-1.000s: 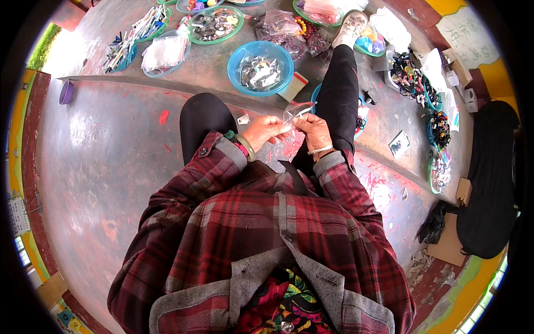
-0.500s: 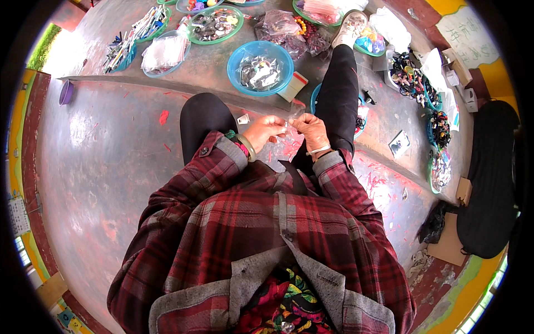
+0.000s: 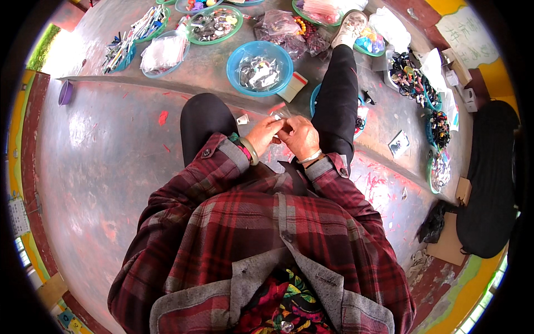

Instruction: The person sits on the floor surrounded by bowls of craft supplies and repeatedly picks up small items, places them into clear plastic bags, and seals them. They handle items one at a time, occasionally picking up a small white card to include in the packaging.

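Note:
My two hands meet between my knees. The fingers of my left hand are closed on a small clear plastic bag, of which only a little shows past the fingertips. Pressed up against them, my right hand is curled at the same bag, its back toward me and its fingertips partly hidden. What the bag contains is too small to make out. Ahead of the hands stands a blue basin holding several small items in clear packets.
A red-and-cream box lies beside the basin. Farther off are a green tray of small goods, a stack of clear bags and bundled pens. Baskets of dark cords line the right. Red scraps litter the floor.
My right hand has moved left and turned over toward my left hand, so the fingers now overlap. Less of the clear bag shows between them.

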{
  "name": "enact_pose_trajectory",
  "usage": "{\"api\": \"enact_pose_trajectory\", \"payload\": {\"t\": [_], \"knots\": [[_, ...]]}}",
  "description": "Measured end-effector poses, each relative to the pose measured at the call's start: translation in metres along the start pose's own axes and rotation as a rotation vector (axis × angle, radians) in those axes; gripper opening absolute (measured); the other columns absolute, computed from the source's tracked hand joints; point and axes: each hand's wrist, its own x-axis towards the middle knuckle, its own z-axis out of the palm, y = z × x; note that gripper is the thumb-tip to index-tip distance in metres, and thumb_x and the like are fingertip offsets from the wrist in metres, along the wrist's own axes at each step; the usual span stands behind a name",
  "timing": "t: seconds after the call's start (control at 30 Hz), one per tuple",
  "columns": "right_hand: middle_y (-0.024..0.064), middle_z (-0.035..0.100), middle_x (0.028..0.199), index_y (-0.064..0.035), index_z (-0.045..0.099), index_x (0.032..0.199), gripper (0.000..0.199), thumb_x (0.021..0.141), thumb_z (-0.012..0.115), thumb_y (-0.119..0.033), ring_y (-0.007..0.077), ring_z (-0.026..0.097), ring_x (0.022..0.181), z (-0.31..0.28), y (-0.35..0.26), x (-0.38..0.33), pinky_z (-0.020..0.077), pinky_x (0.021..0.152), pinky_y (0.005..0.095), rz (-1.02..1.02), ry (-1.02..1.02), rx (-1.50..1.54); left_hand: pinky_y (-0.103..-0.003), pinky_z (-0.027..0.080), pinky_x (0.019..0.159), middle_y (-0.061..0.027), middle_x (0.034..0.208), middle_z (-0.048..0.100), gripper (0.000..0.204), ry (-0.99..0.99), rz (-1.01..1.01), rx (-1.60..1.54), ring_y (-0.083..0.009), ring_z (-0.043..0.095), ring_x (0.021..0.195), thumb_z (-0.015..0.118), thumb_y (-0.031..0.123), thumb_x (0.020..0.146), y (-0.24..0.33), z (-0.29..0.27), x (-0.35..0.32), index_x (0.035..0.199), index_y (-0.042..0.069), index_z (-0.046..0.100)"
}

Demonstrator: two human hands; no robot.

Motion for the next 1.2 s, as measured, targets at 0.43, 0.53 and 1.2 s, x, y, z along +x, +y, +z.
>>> {"api": "enact_pose_trajectory", "payload": {"t": [0.43, 0.53, 1.2], "knots": [[0.0098, 0.059, 0.082, -0.0075, 0.061, 0.084, 0.015, 0.069, 0.061, -0.008, 0.0279, 0.059, 0.073, -0.008, 0.000, -0.001, 0.0471, 0.062, 0.0337, 0.009, 0.031, 0.245, -0.025, 0.045, 0.060, -0.0028, 0.094, 0.058, 0.020, 0.116, 0.070, 0.162, -0.0112, 0.056, 0.084, 0.043, 0.016, 0.089, -0.002, -0.012, 0.011, 0.101, 0.005, 0.054], [0.0096, 0.059, 0.087, -0.0067, 0.059, 0.090, 0.022, 0.069, 0.061, -0.006, 0.0273, 0.059, 0.078, -0.008, 0.003, 0.000, 0.0483, 0.064, 0.0323, -0.042, 0.079, 0.241, -0.027, 0.047, 0.063, -0.0040, 0.092, 0.059, 0.021, 0.050, 0.133, 0.356, -0.0123, 0.057, 0.080, 0.043, 0.014, 0.088, -0.015, -0.020, 0.017, 0.103, 0.002, 0.053], [0.0061, 0.060, 0.065, -0.0021, 0.061, 0.081, 0.015, 0.078, 0.058, -0.016, 0.0105, 0.051, 0.044, -0.013, 0.032, -0.002, 0.0384, 0.040, 0.0214, 0.498, -0.374, 0.647, -0.028, 0.048, 0.064, -0.0069, 0.088, 0.060, 0.019, 0.022, 0.125, 0.561, -0.0132, 0.057, 0.078, 0.058, 0.010, 0.079, -0.008, -0.014, 0.007, 0.095, -0.001, 0.056]]}}
